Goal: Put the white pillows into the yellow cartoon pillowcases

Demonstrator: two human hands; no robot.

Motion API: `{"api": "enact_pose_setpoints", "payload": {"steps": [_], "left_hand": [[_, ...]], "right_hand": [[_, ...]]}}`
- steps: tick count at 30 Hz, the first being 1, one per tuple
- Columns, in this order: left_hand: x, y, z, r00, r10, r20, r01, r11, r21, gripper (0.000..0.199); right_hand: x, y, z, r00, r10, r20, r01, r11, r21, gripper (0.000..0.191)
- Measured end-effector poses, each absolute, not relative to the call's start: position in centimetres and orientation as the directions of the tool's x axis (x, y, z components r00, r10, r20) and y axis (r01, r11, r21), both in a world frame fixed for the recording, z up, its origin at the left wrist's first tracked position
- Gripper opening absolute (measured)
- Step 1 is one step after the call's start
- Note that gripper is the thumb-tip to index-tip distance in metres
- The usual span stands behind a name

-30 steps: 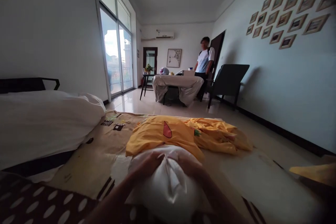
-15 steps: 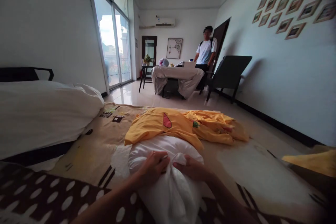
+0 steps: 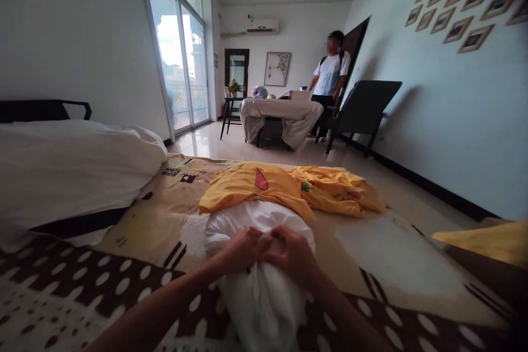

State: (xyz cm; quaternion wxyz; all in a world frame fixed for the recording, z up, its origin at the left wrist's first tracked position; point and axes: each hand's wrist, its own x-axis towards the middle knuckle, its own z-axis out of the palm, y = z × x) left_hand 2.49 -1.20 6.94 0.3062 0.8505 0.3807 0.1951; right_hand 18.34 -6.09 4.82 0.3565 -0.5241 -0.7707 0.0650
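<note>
A white pillow (image 3: 259, 214) lies in front of me, its far part under a yellow pillowcase (image 3: 243, 184) printed with a red shape. White fabric hangs gathered toward me from the pillow's near part. My left hand (image 3: 245, 250) is closed on the white fabric near the middle of the pillow. Just right of it, my right hand (image 3: 291, 253) has its fingers curled and pinched on the same fabric, close to my left fingers. The yellow cloth stretches to the right in loose folds with a green leaf print.
Beneath lies a beige and brown patterned blanket (image 3: 396, 258). A large white bundle (image 3: 78, 170) is at the left, another yellow cloth (image 3: 487, 242) at the right edge. Farther back are a covered table (image 3: 280, 107), a dark chair (image 3: 367, 110) and a standing person (image 3: 330, 74).
My right hand has moved left and up against my left hand, and the peak of white fabric between them is now hidden by fingers. The view has shifted slightly.
</note>
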Motion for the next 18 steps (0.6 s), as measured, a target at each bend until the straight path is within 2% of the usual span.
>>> {"api": "enact_pose_setpoints", "payload": {"steps": [2,3,5,8,10,13,18], "left_hand": [[2.4,-1.0,7.5,0.581,0.799,0.156,0.541,-0.522,0.660,0.038],[2.5,-1.0,8.0,0.560,0.807,0.188,0.549,-0.531,0.646,0.038],[2.8,-1.1,9.5,0.522,0.813,0.257,0.550,-0.551,0.627,0.037],[3.5,-2.0,12.2,0.469,0.820,0.329,0.523,-0.558,0.644,0.041],[4.1,-3.0,13.9,0.444,0.821,0.358,0.507,-0.560,0.656,0.043],[4.9,-4.3,15.9,0.408,0.804,0.433,0.483,-0.593,0.645,0.045],[5.1,-5.1,17.3,0.383,0.747,0.544,0.431,-0.665,0.610,0.045]], "right_hand": [[17.4,-9.7,4.4,-0.188,0.588,0.787,0.836,0.517,-0.186,0.015],[16.6,-11.5,4.1,-0.240,0.447,0.862,0.849,0.527,-0.037,0.019],[15.0,-14.5,3.3,-0.306,0.341,0.889,0.868,0.483,0.114,0.026],[13.1,-16.6,2.6,-0.291,0.445,0.847,0.941,0.292,0.170,0.036],[12.9,-16.5,2.6,-0.295,0.517,0.803,0.952,0.232,0.200,0.035],[13.3,-15.9,3.5,-0.336,0.522,0.784,0.936,0.279,0.216,0.034],[12.2,-17.5,5.0,-0.268,0.435,0.860,0.921,0.377,0.096,0.029]]}}
